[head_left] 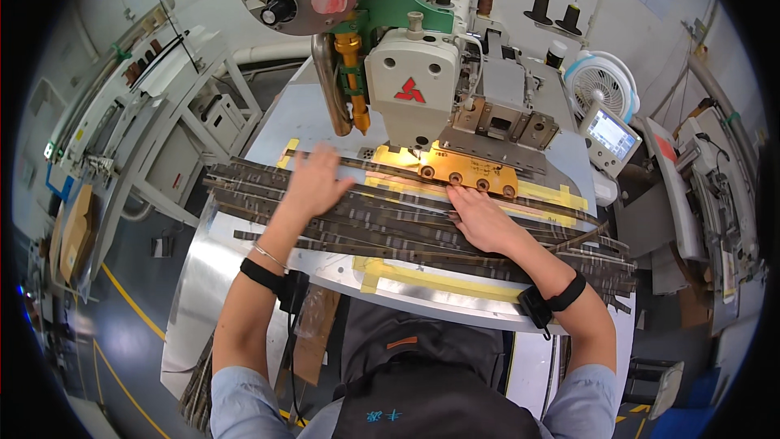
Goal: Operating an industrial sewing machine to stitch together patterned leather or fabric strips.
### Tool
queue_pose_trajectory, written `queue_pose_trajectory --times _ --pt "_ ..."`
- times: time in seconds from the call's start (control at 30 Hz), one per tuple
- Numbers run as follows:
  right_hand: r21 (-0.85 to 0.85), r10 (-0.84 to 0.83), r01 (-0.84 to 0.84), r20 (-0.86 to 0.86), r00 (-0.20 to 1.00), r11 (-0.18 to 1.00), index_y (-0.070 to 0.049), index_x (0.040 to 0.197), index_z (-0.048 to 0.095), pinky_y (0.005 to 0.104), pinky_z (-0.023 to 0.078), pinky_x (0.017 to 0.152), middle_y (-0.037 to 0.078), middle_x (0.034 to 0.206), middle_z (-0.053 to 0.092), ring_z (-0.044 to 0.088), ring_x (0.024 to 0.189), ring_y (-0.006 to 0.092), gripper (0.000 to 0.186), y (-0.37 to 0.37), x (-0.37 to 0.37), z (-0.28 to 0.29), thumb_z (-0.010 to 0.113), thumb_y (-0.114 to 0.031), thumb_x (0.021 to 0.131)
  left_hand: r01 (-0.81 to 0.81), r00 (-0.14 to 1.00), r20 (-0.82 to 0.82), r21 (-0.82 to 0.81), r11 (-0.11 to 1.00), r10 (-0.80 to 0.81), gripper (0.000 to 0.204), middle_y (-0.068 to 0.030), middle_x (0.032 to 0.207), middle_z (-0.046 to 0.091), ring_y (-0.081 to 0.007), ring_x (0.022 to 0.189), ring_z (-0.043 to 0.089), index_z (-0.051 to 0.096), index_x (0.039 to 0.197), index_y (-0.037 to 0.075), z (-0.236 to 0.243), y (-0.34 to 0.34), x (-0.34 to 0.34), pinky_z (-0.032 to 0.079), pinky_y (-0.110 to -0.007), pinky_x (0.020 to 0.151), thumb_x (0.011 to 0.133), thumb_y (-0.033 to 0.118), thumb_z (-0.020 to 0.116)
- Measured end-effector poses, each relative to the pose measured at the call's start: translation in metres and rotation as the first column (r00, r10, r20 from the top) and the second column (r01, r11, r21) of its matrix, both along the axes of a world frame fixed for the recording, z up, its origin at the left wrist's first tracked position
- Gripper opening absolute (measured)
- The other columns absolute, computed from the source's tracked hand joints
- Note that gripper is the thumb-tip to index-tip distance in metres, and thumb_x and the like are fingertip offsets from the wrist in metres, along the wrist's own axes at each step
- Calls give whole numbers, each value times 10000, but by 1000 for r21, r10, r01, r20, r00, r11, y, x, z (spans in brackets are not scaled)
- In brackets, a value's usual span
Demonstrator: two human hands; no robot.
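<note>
Nearest, dark banded strips (390,232) lie heaped on the worktable (272,122), likely light, flexible and easily tangled. At the heap's 1 o'clock, the right hand's (485,223) fingers lie close together; at 10 o'clock, the left hand's (313,185) blur, their grip unclear. Just beyond, 1 strip (382,168) runs beside the sewing machine's (414,73) yellow clamp plate (479,175); its flat ends seem the best hold.
</note>
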State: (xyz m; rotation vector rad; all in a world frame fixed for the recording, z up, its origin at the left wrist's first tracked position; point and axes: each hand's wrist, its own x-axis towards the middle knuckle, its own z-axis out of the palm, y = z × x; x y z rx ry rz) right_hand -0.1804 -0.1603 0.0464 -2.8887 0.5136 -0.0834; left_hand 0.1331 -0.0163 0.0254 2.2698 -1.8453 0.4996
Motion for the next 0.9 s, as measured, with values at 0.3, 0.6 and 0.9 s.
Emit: queue_pose_trajectory --times 0.3,0.6,0.9 --pt "-11 -24 24 -23 999 1000 59 1355 363 462 312 1091 231 1367 431 418 1277 345 519 2 -2 3 538 -154 915 383 918 -129 54 922 -374 438 -46 1362 503 -250 1296 423 518 1291 84 12 -29 -88 276 -569 1068 947 353 488" --pt "-28 -258 257 -67 964 966 92 1144 523 465 388 1019 264 1254 523 477 1225 377 344 1 -53 17 508 -62 837 346 938 -69 142 927 -339 422 -34 1383 482 -233 1316 403 487 1330 97 22 -25 -90 239 -574 1089 962 302 462" --pt "-194 -413 393 -81 907 899 19 1094 569 547 380 996 228 1305 532 506 1229 315 300 -23 -118 18 593 -136 838 357 934 -66 99 929 -352 377 -33 1382 483 -233 1341 369 516 1281 87 14 -28 -90 223 -584 1093 972 291 444"
